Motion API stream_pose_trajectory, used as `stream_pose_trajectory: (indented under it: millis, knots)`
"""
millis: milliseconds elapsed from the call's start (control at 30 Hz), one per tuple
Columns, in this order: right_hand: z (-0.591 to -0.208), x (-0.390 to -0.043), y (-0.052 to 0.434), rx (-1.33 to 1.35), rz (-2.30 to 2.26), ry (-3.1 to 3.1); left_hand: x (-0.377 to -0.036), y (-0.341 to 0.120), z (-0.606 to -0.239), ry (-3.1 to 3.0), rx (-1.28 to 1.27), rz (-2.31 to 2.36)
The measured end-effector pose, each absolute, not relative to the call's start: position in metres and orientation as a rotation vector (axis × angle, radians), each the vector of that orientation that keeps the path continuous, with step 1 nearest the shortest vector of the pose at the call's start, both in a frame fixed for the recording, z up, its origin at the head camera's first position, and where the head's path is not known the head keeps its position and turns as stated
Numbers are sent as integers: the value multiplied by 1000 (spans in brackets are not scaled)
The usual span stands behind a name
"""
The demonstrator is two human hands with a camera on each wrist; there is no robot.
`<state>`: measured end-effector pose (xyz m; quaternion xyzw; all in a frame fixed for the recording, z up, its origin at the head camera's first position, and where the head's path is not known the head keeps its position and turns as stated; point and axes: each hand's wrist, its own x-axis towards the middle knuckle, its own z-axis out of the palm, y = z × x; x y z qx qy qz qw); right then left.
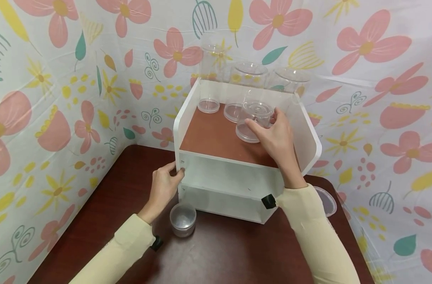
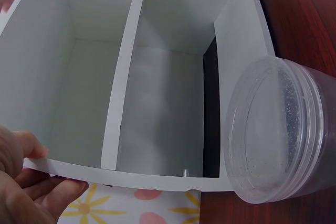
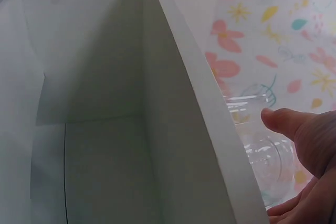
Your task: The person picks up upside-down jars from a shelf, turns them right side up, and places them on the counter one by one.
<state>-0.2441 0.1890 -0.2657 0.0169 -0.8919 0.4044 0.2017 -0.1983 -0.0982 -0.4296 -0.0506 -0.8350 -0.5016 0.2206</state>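
Note:
My right hand [image 1: 280, 138] holds a short clear plastic jar [image 1: 249, 132] between thumb and fingers on the brown top [image 1: 209, 138] of a white shelf unit [image 1: 230, 173]. In the right wrist view the thumb [image 3: 286, 121] lies beside the clear jar [image 3: 270, 166]. My left hand [image 1: 164, 185] grips the front edge of the unit's left side panel. In the left wrist view its fingers [image 2: 58, 195] and thumb lie on opposite sides of that panel. Below this hand, a clear lidded jar [image 1: 183, 221] stands on the table.
Behind the held jar stand a tall clear jar [image 1: 208, 103] at the left, another clear jar [image 1: 249, 71] and a wide one [image 1: 292, 75]. Raised sides border the top. A round grey-purple object [image 1: 326, 203] lies right of the unit on the dark table [image 1: 216, 256].

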Motion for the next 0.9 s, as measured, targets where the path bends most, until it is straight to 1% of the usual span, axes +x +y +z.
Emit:
stream_pose_trajectory:
  millis: [367, 900]
  knots:
    - [-267, -253, 187, 67, 1185, -2500, -198, -97, -429, -2310, -141, -1402]
    - [-269, -248, 188, 97, 1285, -2421, -196, -97, -428, -2320, -134, -1420]
